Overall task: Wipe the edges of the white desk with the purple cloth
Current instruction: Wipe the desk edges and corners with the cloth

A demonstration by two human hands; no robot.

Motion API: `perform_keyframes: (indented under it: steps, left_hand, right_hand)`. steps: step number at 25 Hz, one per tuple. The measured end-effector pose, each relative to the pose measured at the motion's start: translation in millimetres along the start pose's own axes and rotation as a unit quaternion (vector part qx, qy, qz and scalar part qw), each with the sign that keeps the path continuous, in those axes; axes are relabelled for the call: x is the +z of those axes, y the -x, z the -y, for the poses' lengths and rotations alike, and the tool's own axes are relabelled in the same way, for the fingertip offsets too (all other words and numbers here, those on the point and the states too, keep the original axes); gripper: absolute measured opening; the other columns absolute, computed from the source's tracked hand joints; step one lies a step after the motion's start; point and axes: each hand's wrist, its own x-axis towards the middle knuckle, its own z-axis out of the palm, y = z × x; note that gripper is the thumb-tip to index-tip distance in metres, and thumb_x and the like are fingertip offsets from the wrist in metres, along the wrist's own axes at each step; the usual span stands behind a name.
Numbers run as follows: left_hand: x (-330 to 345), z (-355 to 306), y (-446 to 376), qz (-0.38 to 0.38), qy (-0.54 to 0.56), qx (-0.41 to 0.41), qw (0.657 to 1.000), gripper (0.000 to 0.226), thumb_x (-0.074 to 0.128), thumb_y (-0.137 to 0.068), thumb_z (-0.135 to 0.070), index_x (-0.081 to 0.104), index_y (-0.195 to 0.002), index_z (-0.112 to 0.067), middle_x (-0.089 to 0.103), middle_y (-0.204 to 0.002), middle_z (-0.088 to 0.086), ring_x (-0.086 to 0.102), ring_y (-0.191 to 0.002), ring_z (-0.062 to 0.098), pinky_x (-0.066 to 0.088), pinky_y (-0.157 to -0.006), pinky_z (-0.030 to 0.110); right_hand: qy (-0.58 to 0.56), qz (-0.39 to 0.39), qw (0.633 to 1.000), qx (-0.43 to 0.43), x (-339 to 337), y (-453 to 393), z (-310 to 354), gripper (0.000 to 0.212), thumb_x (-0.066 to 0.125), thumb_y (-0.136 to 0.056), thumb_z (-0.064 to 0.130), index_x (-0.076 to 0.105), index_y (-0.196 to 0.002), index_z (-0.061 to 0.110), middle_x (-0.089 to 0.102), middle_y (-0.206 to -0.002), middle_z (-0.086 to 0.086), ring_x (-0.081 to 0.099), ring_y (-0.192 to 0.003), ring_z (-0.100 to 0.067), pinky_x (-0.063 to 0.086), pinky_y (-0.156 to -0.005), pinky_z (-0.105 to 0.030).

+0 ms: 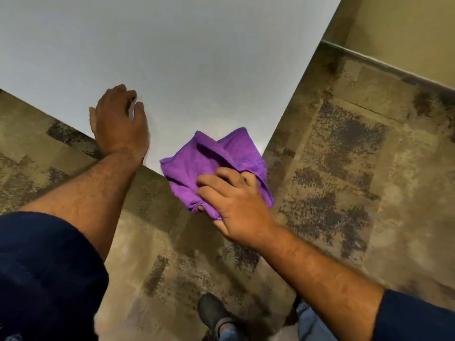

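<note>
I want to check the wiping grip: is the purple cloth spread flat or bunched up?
Bunched up. The purple cloth shows folds and loose corners, gathered in the right hand at the white desk corner.

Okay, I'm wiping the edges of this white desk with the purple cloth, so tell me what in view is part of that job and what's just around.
Part of the job:
purple cloth, bunched at the desk's corner
white desk
right hand, gripping the cloth
left hand, resting on the desk near its edge

Just around:
patterned carpet
beige wall
dark shoe
</note>
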Motion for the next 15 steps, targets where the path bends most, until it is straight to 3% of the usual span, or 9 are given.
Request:
perform_keyframes:
  steps: [6, 9, 11, 13, 14, 15]
  left_hand:
    - [-1.5, -4.2, -3.0, 0.041, -0.019, 0.052, 0.998, 0.056, 0.050, -0.099, -0.050, 0.061, -0.140, -0.014, 0.060, -0.150, 0.007, 0.052, -0.143, 0.025, 0.033, -0.125, 0.054]
    - [3.2, -28.7, 2.1, 0.164, -0.118, 0.202, 0.958, 0.076, 0.044, -0.099, -0.060, 0.042, -0.155, -0.009, 0.039, -0.165, 0.018, 0.032, -0.156, 0.036, 0.025, -0.127, 0.059]
    - [13.2, -48.2, 14.9, 0.217, -0.135, 0.227, 0.940, 0.086, 0.036, -0.098, -0.066, 0.027, -0.165, -0.013, 0.020, -0.175, 0.018, 0.015, -0.163, 0.038, 0.012, -0.129, 0.060]
    - [17.5, -54.5, 25.1, 0.227, -0.127, 0.222, 0.940, 0.086, 0.032, -0.099, -0.068, 0.020, -0.168, -0.019, 0.011, -0.179, 0.011, 0.006, -0.166, 0.032, 0.004, -0.130, 0.055]
    - [17.3, -54.5, 28.0, 0.223, -0.120, 0.225, 0.941, 0.083, 0.032, -0.100, -0.066, 0.020, -0.168, -0.021, 0.011, -0.179, 0.007, 0.006, -0.166, 0.029, 0.004, -0.131, 0.054]
    - [16.8, -54.1, 28.6, 0.218, -0.115, 0.224, 0.943, 0.080, 0.032, -0.101, -0.063, 0.022, -0.168, -0.022, 0.013, -0.179, 0.005, 0.007, -0.166, 0.026, 0.005, -0.133, 0.053]
  right_hand:
    - [-0.119, -0.171, 0.974, 0.087, 18.1, -1.0, 5.2, 0.022, 0.071, -0.096, 0.035, 0.078, -0.112, 0.022, 0.077, -0.129, 0.010, 0.063, -0.124, -0.018, 0.037, -0.097, -0.042]
    - [-0.150, -0.240, 0.951, 0.122, 24.1, -0.1, 13.2, 0.024, 0.067, -0.097, 0.033, 0.079, -0.107, 0.017, 0.079, -0.120, 0.005, 0.066, -0.118, -0.022, 0.039, -0.098, -0.043]
    - [-0.180, -0.299, 0.920, 0.180, 27.4, 6.9, 15.4, 0.029, 0.059, -0.098, 0.034, 0.077, -0.102, 0.011, 0.077, -0.110, -0.001, 0.066, -0.111, -0.028, 0.042, -0.093, -0.046]
    - [-0.266, -0.360, 0.860, 0.245, 29.1, 12.3, 28.8, 0.031, 0.053, -0.101, 0.032, 0.072, -0.098, 0.007, 0.072, -0.103, -0.006, 0.063, -0.104, -0.032, 0.046, -0.089, -0.049]
    - [-0.356, -0.405, 0.797, 0.272, 28.7, 12.6, 37.6, 0.030, 0.052, -0.103, 0.030, 0.070, -0.097, 0.007, 0.069, -0.100, -0.006, 0.062, -0.101, -0.031, 0.048, -0.089, -0.048]
    - [-0.474, -0.457, 0.690, 0.299, 23.9, 9.8, 43.1, 0.029, 0.051, -0.104, 0.032, 0.070, -0.097, 0.011, 0.068, -0.099, -0.006, 0.062, -0.098, -0.027, 0.051, -0.090, -0.046]
